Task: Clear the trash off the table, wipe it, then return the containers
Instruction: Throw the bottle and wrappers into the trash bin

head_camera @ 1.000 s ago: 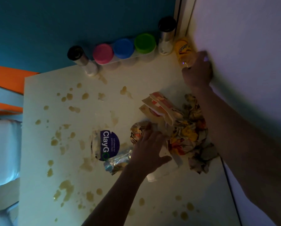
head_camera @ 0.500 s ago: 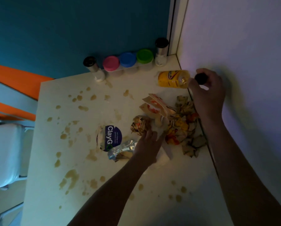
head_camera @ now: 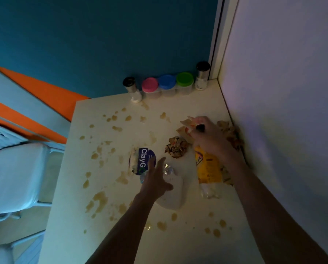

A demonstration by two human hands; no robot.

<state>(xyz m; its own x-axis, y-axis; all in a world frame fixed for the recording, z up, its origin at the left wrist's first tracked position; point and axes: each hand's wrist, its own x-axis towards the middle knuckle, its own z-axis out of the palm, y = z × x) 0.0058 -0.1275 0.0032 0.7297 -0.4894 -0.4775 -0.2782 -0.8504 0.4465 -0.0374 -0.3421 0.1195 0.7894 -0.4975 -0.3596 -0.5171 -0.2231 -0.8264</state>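
- The bench [head_camera: 178, 235] is white and spotted all over with brownish spill marks, with walls along its 12 and 3 o'clock edges.
- The right hand [head_camera: 210, 138] has its grip closed around the dark-capped end of a yellow-labelled bottle [head_camera: 207, 168], which lies with its cap toward 12 o'clock and its clear base toward 6 o'clock.
- The left hand [head_camera: 157, 180] has an open grip, fingers spread and pointing toward 12 o'clock, over a crumpled clear plastic piece [head_camera: 167, 171]; whether it touches it cannot be told.
- A round dark lid printed "ClayGo" [head_camera: 142, 161] lies flat just at 10 o'clock of the left hand.
- A crumpled paper ball [head_camera: 176, 147] sits between the lid and the right hand, at about 1 o'clock of the left hand.
- More crumpled wrappers [head_camera: 233, 136] are piled against the wall at 3 o'clock of the right hand, and a folded paper carton [head_camera: 186, 124] pokes out at 11 o'clock of that hand.
- A white smooth object [head_camera: 173, 197] lies partly under the left wrist; what it is cannot be told.
- At the 12 o'clock edge stand three tubs with pink [head_camera: 149, 84], blue [head_camera: 167, 81] and green [head_camera: 184, 78] lids, side by side, flanked by two black-capped shakers [head_camera: 132, 90] [head_camera: 202, 76].
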